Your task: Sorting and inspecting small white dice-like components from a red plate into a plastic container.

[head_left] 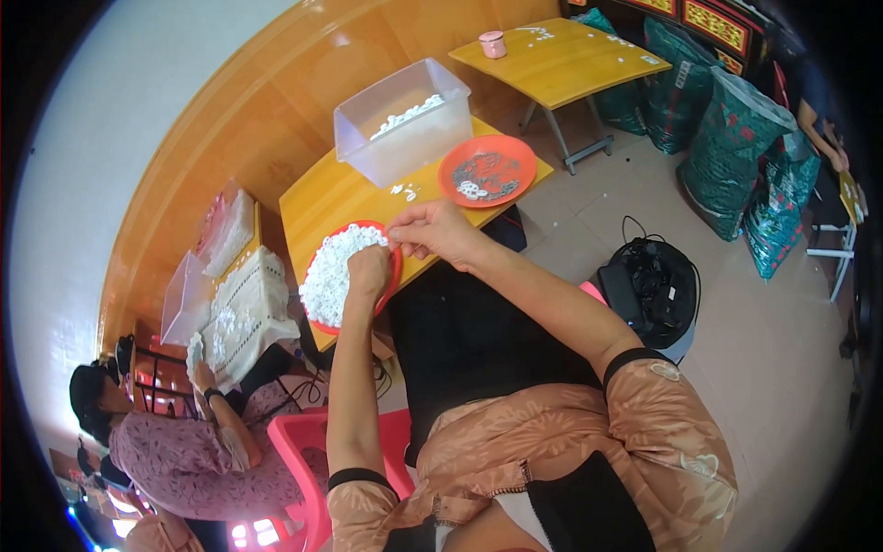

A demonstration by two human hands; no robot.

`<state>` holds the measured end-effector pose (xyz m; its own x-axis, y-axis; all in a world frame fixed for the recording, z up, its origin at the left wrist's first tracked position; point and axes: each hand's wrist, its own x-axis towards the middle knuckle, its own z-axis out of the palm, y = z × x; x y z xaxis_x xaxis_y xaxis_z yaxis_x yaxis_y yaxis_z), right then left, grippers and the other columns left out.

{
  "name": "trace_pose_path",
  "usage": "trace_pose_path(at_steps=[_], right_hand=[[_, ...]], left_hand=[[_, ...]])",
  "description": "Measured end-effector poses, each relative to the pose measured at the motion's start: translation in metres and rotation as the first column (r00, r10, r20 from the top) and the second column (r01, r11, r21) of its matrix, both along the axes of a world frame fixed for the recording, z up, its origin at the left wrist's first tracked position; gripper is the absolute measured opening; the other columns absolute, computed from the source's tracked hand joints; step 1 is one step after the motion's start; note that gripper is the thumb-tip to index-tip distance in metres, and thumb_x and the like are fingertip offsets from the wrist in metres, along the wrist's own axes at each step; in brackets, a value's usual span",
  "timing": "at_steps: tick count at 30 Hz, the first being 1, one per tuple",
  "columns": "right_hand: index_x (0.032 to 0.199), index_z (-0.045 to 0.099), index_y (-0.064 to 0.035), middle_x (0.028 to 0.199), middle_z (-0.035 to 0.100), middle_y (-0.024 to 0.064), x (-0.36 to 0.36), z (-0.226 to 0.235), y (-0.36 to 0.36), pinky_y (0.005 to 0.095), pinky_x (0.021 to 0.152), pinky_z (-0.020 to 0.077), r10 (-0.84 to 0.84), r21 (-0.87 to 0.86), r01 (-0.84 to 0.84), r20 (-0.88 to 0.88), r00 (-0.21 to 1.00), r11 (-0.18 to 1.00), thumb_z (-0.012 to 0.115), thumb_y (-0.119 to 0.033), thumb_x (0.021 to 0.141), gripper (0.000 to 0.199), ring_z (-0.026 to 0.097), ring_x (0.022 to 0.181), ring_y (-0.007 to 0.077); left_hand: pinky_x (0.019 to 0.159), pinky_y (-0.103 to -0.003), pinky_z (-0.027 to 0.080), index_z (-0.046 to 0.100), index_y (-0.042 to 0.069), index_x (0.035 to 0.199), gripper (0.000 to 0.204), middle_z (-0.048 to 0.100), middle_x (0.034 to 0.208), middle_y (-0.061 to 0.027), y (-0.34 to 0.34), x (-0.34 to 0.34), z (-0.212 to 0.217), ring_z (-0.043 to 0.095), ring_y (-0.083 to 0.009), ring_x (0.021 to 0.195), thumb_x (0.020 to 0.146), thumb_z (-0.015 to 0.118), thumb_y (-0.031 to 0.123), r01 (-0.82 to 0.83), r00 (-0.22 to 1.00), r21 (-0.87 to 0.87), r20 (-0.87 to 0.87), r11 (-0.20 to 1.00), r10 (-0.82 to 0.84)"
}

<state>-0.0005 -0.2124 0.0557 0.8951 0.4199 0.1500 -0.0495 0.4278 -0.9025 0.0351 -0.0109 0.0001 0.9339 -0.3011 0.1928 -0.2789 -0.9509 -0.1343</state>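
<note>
Shirt (515, 414) in tan floral print fills the near edge, with black cloth (469, 331) over the wearer's lap and a pink plastic chair (313, 460) at near left. To the right, a black bag (635, 299) holding dark gear stands open on the tiled floor.

Two bare forearms stretch to a yellow wooden table (308, 207). At its near left sits a round red plate (396, 276) heaped with small white ring-like pieces (331, 267). The left hand (370, 271) is curled over the right part of this heap; its fingertips are hidden, so I cannot tell what they grip. The right hand (441, 232) is just beside the plate's far right rim, thumb and forefinger brought together; whether a piece is between them is too small to tell.

At left, a co-worker (193, 451) in purple patterned clothing reaches to a white perforated tray (248, 322) with white bits on it.

Farther along the table, an orange plate (518, 158) holds grey bits and a few white pieces, right of a translucent bin (418, 147) partly filled with white pieces. Far right, green sacks (736, 138) stand near a folding table (552, 69) bearing a pink container (493, 44).
</note>
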Motion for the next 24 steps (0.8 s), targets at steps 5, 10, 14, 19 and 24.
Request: trace_pose_path(at_steps=[5, 10, 14, 19, 24], right_hand=[[0.091, 0.063, 0.0021, 0.075, 0.065, 0.0067, -0.001, -0.004, 0.002, 0.0182, 0.05, 0.0441, -0.017, -0.014, 0.017, 0.022, 1.0, 1.0, 0.061, -0.007, 0.082, 0.013, 0.059, 0.059, 0.008], [0.091, 0.062, 0.0034, 0.074, 0.064, 0.0079, -0.001, -0.003, 0.004, 0.0187, 0.05, 0.0438, 0.008, -0.011, -0.007, 0.059, 0.998, 1.0, 0.06, -0.006, 0.083, 0.012, 0.059, 0.059, 0.0094], [0.091, 0.061, 0.0039, 0.074, 0.064, 0.0081, 0.002, -0.005, 0.002, 0.0188, 0.05, 0.0437, 0.008, -0.004, -0.008, 0.073, 0.997, 1.0, 0.06, -0.005, 0.083, 0.012, 0.058, 0.059, 0.0095], [0.091, 0.062, 0.0041, 0.074, 0.064, 0.0082, -0.001, -0.002, 0.002, 0.0189, 0.05, 0.0436, 0.023, -0.048, -0.02, 0.066, 0.998, 0.999, 0.06, -0.004, 0.082, 0.012, 0.058, 0.059, 0.0093], [0.09, 0.062, 0.0037, 0.073, 0.064, 0.0078, -0.001, -0.003, 0.002, 0.0188, 0.05, 0.0435, 0.016, -0.027, -0.014, 0.061, 0.998, 1.0, 0.061, -0.004, 0.082, 0.011, 0.058, 0.058, 0.009]], left_hand=[[0.063, -0.046, 0.047, 0.058, 0.008, 0.084, 0.013, 0.063, 0.078, -0.0165, -0.008, -0.002, 0.012, 0.061, -0.0367, 0.075, 0.081, 0.048, 0.016, 0.085, 0.987, -0.047, -0.13, 0.995, -0.09], [0.066, -0.045, 0.047, 0.058, 0.009, 0.087, 0.013, 0.063, 0.08, -0.0158, 0.005, 0.006, 0.011, 0.06, -0.0363, 0.078, 0.08, 0.048, 0.014, 0.115, 0.975, 0.026, -0.195, 0.993, -0.108], [0.067, -0.043, 0.047, 0.058, 0.009, 0.084, 0.01, 0.063, 0.082, -0.0153, -0.003, 0.005, 0.013, 0.061, -0.0343, 0.08, 0.077, 0.051, 0.012, 0.052, 0.985, -0.025, -0.166, 0.998, -0.055], [0.065, -0.041, 0.048, 0.059, 0.009, 0.082, 0.009, 0.063, 0.08, -0.0138, 0.006, 0.012, 0.007, 0.061, -0.0328, 0.078, 0.076, 0.054, 0.013, 0.079, 0.985, -0.057, -0.149, 0.995, -0.087], [0.063, -0.044, 0.049, 0.064, 0.006, 0.075, 0.014, 0.064, 0.073, -0.0177, 0.005, 0.011, 0.004, 0.062, -0.035, 0.071, 0.078, 0.053, 0.014, 0.056, 0.995, -0.161, -0.069, 0.985, -0.068]])
